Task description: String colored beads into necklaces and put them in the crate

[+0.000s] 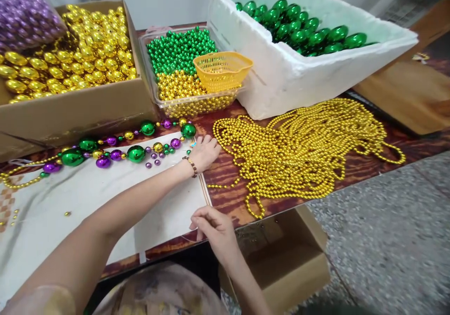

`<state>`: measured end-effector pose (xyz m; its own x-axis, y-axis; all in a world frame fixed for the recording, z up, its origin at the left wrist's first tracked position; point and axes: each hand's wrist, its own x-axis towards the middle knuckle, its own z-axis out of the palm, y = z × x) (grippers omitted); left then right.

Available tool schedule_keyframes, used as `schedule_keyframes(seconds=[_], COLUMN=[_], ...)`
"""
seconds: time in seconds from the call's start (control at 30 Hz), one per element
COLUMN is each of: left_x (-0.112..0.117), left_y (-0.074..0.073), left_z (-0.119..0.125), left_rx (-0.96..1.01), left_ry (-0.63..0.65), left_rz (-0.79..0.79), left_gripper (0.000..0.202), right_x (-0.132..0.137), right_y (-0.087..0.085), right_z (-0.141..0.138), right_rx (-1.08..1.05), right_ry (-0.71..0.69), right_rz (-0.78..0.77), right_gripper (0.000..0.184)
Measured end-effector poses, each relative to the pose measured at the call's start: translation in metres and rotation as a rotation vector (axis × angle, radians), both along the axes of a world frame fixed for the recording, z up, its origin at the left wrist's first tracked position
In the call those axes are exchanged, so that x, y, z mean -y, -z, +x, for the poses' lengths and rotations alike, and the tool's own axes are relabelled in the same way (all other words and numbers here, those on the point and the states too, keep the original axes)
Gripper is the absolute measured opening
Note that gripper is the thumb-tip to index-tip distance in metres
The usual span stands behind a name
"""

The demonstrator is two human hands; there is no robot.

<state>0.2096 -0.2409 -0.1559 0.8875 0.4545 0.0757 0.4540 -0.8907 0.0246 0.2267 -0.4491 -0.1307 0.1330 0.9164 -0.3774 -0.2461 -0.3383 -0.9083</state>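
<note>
Bead garland [136,153] lies beside the left hand [204,154]; whether that or the right hand [220,233] grips anything is unclear.

At the back left, a cardboard box [70,118] brims with shiny gold beads [101,52], a mass of purple beads [30,22] at its left end. Beside it stands a clear tray [146,57] with a yellow basket [225,78] at its right side, then a white foam box [298,83] (its rim roughly broken) holding glossy green beads [298,36]. Below, an open carton [291,277] sits near speckled flooring [383,230].
</note>
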Motion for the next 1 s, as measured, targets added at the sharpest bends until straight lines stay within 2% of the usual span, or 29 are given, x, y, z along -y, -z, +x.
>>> schedule_keyframes(seconds=[0.13, 0.2, 0.27, 0.37, 0.43, 0.5, 0.53, 0.6, 0.67, 0.73, 0.87, 1.0], left_x=[-0.008, -0.008, -0.006, 0.003, 0.014, 0.03, 0.04, 0.063, 0.087, 0.109, 0.134, 0.138], left_y=[0.008, 0.002, -0.016, -0.058, -0.084, -0.096, -0.096, -0.087, -0.071, -0.057, -0.045, -0.045], left_z=[-0.001, 0.0, 0.0, -0.014, -0.04, -0.077, -0.098, -0.138, -0.171, -0.193, -0.21, -0.216], left_rx=[-0.022, 0.041, 0.202, 0.577, 0.785, 0.914, 0.95, 0.963, 0.973, 1.014, 1.161, 1.247], left_ry=[0.03, 0.039, 0.035, 0.006, -0.052, -0.185, -0.279, -0.493, -0.691, -0.823, -0.886, -0.862], left_rz=[-0.048, -0.077, -0.117, -0.219, -0.372, -0.645, -0.812, -1.115, -1.294, -1.381, -1.469, -1.527], left_gripper=[0.026, 0.024, 0.02, 0.015, 0.01, 0.013, 0.015, 0.021, 0.028, 0.032, 0.032, 0.03], right_x=[0.001, -0.002, -0.006, -0.014, -0.02, -0.026, -0.028, -0.032, -0.035, -0.037, -0.042, -0.044], right_y=[0.007, 0.007, 0.006, 0.006, 0.008, 0.01, 0.01, 0.01, 0.008, 0.004, -0.003, -0.01], right_z=[-0.001, 0.0, 0.001, 0.0, -0.005, -0.014, -0.021, -0.035, -0.051, -0.066, -0.086, -0.096], right_rx=[-0.02, -0.016, -0.015, -0.028, -0.037, -0.03, -0.017, 0.023, 0.065, 0.112, 0.252, 0.3], right_ry=[0.053, 0.086, 0.139, 0.227, 0.267, 0.293, 0.298, 0.287, 0.24, 0.179, 0.138, 0.079], right_rz=[0.019, 0.042, 0.066, 0.102, 0.115, 0.112, 0.112, 0.125, 0.158, 0.206, 0.363, 0.415], right_gripper=[0.018, 0.019, 0.019, 0.018, 0.018, 0.018, 0.018, 0.019, 0.018, 0.017, 0.011, 0.01])
